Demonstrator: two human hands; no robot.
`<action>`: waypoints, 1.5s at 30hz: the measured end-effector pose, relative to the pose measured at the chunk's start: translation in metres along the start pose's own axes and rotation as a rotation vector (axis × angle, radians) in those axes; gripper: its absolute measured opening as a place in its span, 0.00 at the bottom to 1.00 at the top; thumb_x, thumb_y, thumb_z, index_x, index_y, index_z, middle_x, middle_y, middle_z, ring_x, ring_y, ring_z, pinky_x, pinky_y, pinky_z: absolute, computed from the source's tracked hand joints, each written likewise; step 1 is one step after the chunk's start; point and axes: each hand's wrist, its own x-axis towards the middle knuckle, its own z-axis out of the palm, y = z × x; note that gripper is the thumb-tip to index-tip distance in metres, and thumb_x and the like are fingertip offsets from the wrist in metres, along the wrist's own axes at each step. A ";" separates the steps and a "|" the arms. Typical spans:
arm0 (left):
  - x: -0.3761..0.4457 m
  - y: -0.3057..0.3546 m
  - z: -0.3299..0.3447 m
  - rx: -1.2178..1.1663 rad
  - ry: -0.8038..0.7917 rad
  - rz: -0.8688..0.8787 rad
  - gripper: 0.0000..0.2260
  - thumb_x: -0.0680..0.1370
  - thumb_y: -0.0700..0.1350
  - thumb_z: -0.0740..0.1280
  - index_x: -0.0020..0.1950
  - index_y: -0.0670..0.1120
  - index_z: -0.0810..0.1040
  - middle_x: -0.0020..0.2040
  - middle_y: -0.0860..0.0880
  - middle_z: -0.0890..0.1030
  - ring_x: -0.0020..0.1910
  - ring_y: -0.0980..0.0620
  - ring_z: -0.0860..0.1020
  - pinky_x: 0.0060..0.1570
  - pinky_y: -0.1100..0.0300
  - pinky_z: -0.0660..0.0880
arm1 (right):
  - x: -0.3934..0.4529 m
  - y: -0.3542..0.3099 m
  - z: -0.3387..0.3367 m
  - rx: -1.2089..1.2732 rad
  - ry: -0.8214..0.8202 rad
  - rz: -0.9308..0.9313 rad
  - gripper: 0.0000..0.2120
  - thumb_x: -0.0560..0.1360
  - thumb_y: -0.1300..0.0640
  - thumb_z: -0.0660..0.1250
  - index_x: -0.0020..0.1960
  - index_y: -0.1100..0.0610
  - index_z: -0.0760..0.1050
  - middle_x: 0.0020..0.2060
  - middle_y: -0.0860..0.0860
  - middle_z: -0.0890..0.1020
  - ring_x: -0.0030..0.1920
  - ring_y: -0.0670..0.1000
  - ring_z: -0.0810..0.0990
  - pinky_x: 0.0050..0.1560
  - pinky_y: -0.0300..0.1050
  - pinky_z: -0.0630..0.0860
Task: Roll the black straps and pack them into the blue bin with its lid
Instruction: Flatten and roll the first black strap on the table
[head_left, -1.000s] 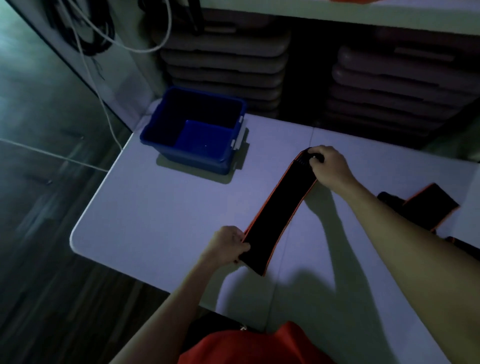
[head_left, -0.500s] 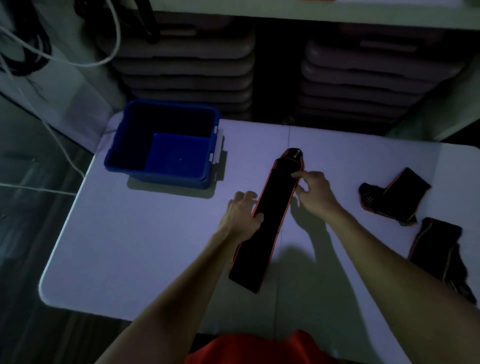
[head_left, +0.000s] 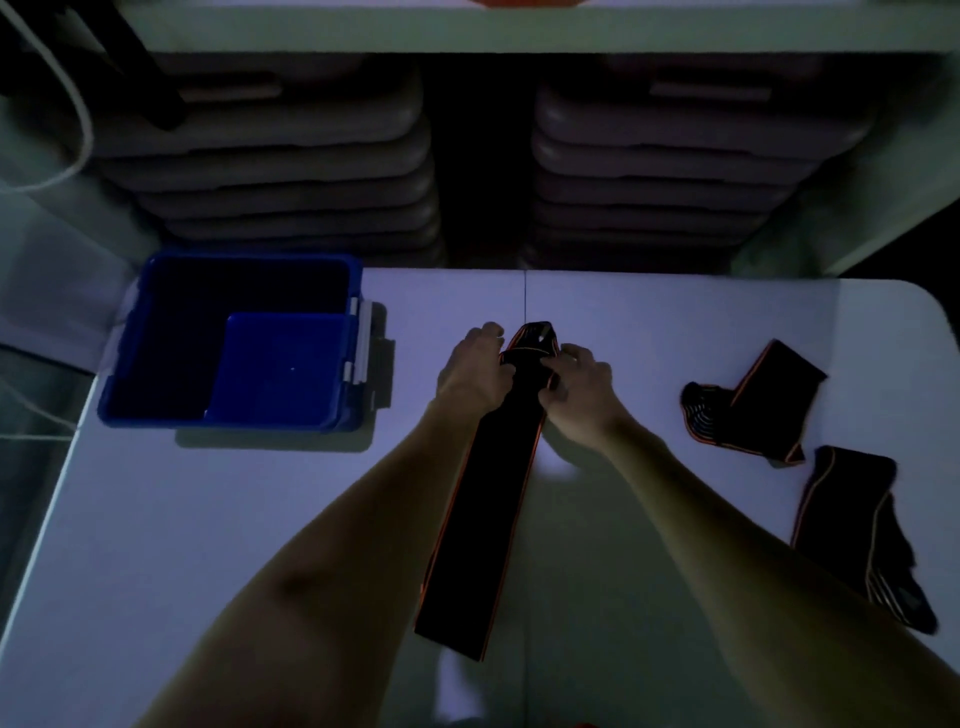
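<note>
A long black strap with orange edges (head_left: 483, 525) lies flat down the middle of the white table (head_left: 218, 519), running from its near end toward the far side. My left hand (head_left: 475, 371) and my right hand (head_left: 576, 395) both pinch its far end, where the strap is folded over into a small roll. The blue bin (head_left: 130, 343) stands open at the table's far left, with nothing but a blue panel, probably its lid (head_left: 280, 364), leaning inside. Two more black straps, one (head_left: 753, 410) and another (head_left: 857, 535), lie crumpled at the right.
Stacks of grey flat cases (head_left: 291, 171) fill the shelf space behind the table. A white cable (head_left: 78, 130) hangs at the far left. The table's left edge drops to the floor, and its rounded far right corner (head_left: 924, 306) is close to the loose straps.
The strap was held up between my hands a second ago; now it lies flat on the table. My left hand moved from its near end up to the far end beside my right hand.
</note>
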 end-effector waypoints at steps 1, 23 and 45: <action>0.004 0.001 0.000 -0.021 -0.013 -0.005 0.22 0.76 0.43 0.68 0.70 0.46 0.69 0.66 0.44 0.75 0.65 0.44 0.75 0.63 0.46 0.74 | 0.001 0.001 -0.001 0.005 0.004 -0.013 0.25 0.79 0.58 0.59 0.75 0.53 0.64 0.76 0.53 0.59 0.74 0.59 0.55 0.69 0.49 0.61; 0.038 0.010 0.019 0.020 0.011 0.109 0.07 0.77 0.50 0.61 0.47 0.48 0.68 0.38 0.47 0.78 0.36 0.47 0.77 0.32 0.54 0.70 | 0.042 0.013 0.014 0.240 0.312 0.050 0.06 0.78 0.54 0.61 0.49 0.56 0.71 0.37 0.51 0.79 0.37 0.53 0.77 0.34 0.50 0.72; 0.010 -0.007 0.021 -0.145 0.041 -0.007 0.21 0.77 0.55 0.66 0.65 0.46 0.70 0.56 0.45 0.76 0.50 0.47 0.77 0.50 0.50 0.78 | 0.021 0.028 0.024 0.300 0.427 0.060 0.18 0.75 0.52 0.68 0.61 0.59 0.71 0.49 0.53 0.77 0.47 0.53 0.76 0.45 0.46 0.74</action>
